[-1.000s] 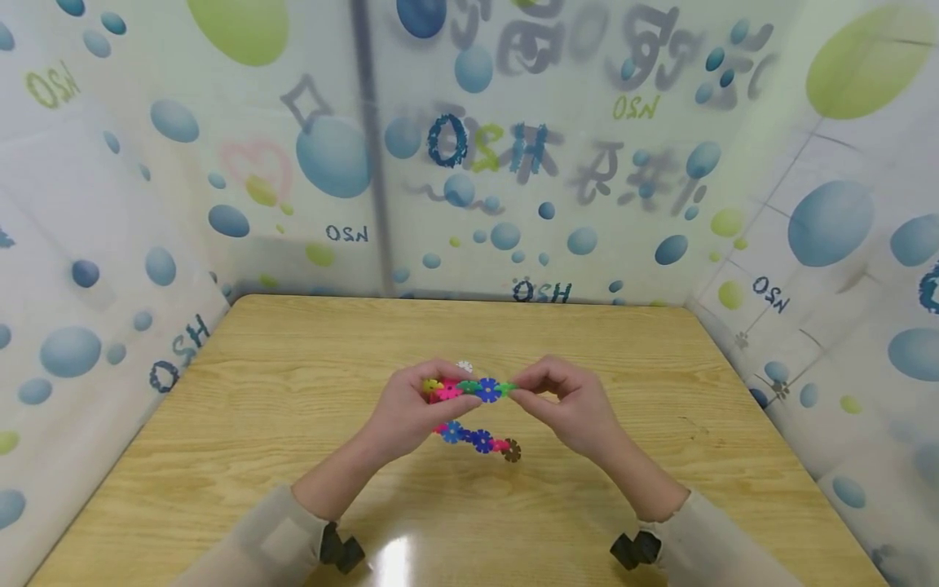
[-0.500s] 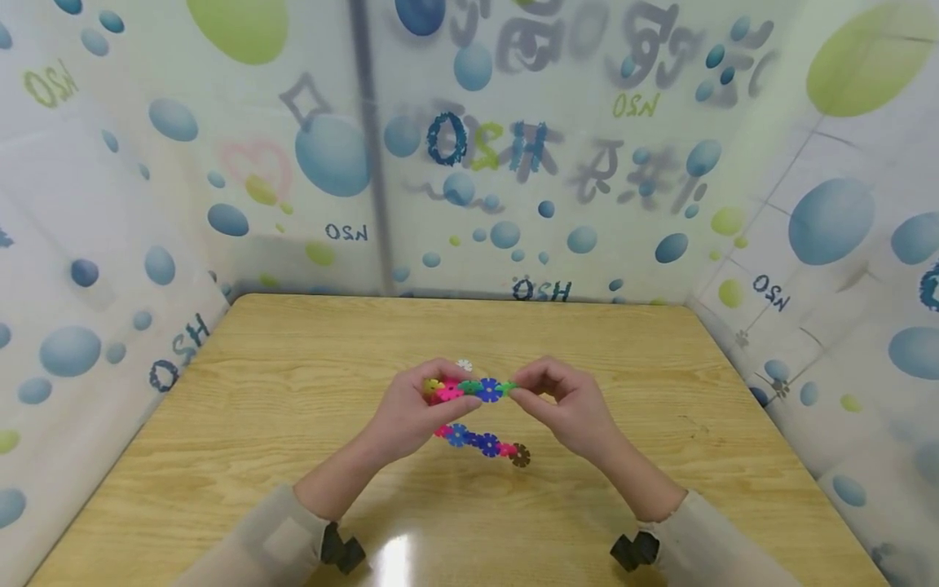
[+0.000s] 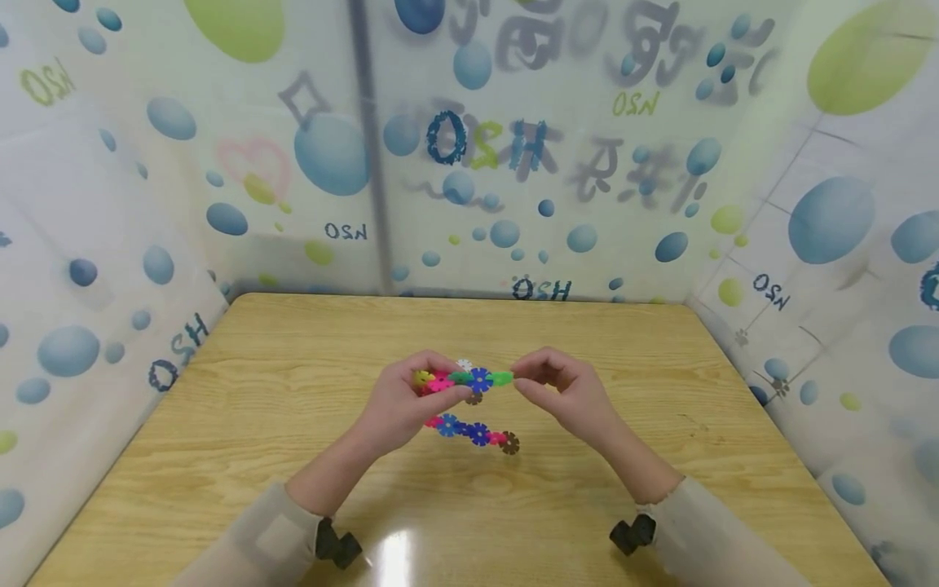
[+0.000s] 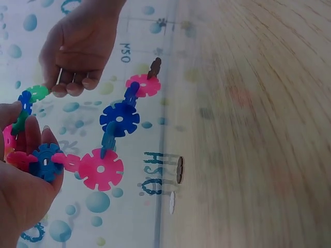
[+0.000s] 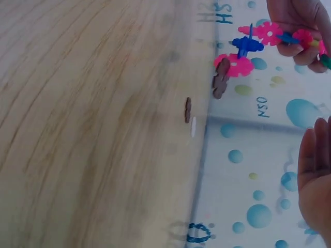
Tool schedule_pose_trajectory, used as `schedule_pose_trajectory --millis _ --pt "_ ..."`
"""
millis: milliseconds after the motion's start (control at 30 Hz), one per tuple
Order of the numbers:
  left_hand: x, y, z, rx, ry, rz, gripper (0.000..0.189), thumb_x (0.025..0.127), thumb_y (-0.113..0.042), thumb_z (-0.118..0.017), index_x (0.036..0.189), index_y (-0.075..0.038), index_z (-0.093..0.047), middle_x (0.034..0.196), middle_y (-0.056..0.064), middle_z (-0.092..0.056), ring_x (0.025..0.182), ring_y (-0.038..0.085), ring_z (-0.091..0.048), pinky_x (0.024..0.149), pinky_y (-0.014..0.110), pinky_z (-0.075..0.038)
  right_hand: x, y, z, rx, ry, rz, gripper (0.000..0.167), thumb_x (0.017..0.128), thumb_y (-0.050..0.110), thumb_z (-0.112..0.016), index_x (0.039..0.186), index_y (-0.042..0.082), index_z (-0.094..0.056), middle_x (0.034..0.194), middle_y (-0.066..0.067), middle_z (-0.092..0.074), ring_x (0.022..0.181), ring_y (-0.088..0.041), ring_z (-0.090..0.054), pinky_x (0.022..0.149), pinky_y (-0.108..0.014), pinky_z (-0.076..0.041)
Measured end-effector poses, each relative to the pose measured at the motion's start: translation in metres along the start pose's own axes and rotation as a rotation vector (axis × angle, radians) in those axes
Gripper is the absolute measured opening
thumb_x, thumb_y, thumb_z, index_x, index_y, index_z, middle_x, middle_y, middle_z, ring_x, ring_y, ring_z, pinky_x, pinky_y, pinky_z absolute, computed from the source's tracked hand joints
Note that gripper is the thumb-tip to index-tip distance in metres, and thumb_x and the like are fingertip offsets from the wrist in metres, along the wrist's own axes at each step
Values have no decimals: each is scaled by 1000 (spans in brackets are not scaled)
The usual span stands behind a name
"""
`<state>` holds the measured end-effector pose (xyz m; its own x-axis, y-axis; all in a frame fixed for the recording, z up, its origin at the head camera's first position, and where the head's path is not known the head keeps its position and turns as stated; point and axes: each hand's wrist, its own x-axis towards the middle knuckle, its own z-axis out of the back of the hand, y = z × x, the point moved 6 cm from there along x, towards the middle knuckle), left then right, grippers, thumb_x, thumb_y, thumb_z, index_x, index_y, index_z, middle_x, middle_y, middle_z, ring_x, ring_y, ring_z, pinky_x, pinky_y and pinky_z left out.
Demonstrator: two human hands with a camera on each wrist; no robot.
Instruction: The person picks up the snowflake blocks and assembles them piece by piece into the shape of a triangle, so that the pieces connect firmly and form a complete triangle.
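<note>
A chain of slotted plastic snowflake discs (image 3: 480, 380), in pink, blue, green and other colours, is held above the table. My left hand (image 3: 396, 403) pinches it between thumb and fingers near a dark green and a blue disc. At the chain's right end sits a light green disc (image 3: 502, 378); the thumb and index fingertips of my right hand (image 3: 568, 391) are at its outer edge, seemingly pinching it. From the left palm the rest of the chain hangs below, ending in a brown disc (image 3: 509, 443). The left wrist view shows its pink disc (image 4: 101, 169) clearly.
On the wooden table (image 3: 308, 342), beyond the hands, lie a loose brown disc (image 3: 475, 399) and a white disc (image 3: 465, 364). Patterned sheeting (image 3: 513, 236) with printed blue and green bubbles stands around the table's back and sides.
Both hands have risen slightly, and the left has shifted a little left with the chain. More of the light green disc shows beside the right fingertips. The hanging end swung right, then back left.
</note>
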<state>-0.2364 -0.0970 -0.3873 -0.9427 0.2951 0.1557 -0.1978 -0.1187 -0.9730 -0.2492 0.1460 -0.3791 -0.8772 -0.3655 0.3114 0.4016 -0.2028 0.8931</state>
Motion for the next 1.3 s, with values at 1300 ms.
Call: schedule_pose_trajectory --millis 1300 --pt "2 -3 -1 17 -2 9 20 100 -21 -84 117 -15 -75 115 11 -71 61 13 -48 53 20 -42 65 -95 -53 -302 463 -296 26 101 28 -79 125 21 -72 116 3 -75 107 -15 -67 112 -52 -51"
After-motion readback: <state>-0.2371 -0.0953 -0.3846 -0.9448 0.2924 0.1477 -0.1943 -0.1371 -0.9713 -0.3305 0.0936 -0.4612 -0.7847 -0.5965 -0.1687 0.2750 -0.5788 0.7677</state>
